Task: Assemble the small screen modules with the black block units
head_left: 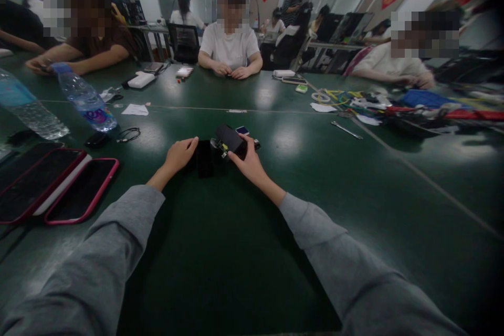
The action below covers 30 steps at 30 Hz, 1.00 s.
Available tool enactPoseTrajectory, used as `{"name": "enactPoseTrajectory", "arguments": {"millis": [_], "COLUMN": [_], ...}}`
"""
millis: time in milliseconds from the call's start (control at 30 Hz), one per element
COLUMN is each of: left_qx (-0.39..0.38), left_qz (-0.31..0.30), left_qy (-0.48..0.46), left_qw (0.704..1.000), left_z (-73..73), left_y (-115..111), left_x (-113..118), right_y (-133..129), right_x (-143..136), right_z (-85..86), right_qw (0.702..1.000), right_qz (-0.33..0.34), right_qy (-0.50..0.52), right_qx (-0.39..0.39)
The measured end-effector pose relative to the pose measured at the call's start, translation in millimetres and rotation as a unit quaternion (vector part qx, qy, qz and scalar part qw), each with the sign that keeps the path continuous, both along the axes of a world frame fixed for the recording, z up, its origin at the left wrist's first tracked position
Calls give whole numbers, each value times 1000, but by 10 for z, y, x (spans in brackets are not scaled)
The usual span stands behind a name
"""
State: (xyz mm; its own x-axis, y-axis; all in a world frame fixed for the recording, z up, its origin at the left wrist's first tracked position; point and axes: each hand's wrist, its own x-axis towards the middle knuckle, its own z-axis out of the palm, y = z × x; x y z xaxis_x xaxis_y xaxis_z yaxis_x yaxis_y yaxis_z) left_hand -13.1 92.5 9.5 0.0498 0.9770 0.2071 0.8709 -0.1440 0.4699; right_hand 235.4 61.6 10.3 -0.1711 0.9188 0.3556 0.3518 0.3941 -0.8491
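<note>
Near the middle of the green table point(236, 231), my right hand point(251, 160) grips a dark box-like device point(231, 139) by its right side, tilted, with small yellow-green and metallic parts at its lower left edge. My left hand point(181, 155) is closed at the left edge of a black open box or case point(205, 160), its thumb and fingers at the upper corner. Just behind the device lies a small item with a bluish face point(242, 130). Another small piece point(257, 144) shows to the right of my right fingers.
Bottles point(88, 102) and red-edged phones or tablets point(84, 189) stand or lie at left. A thin cable point(129, 135) is beside them. A wrench point(346, 130) and a pile of cables point(413, 107) are at right. People sit across the table, one in a white shirt point(230, 44).
</note>
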Motion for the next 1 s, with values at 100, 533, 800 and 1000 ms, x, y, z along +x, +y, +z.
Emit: {"name": "enactPoseTrajectory", "arguments": {"millis": [100, 533, 800, 1000], "left_qx": [-1, -2, 8, 1], "left_qz": [2, 2, 2, 4], "left_qy": [1, 3, 2, 1], "left_qw": [1000, 1000, 1000, 1000], "left_z": [3, 4, 4, 16], "left_y": [-3, 6, -9, -15], "left_x": [-1, 1, 6, 12], "right_y": [-8, 32, 21, 15], "right_x": [-5, 11, 4, 0], "right_z": [7, -68, -44, -43], "right_qw": [1000, 1000, 1000, 1000], "right_qz": [-8, -16, 2, -2], "right_qy": [-2, -15, -9, -6], "right_qx": [-3, 7, 7, 18]}}
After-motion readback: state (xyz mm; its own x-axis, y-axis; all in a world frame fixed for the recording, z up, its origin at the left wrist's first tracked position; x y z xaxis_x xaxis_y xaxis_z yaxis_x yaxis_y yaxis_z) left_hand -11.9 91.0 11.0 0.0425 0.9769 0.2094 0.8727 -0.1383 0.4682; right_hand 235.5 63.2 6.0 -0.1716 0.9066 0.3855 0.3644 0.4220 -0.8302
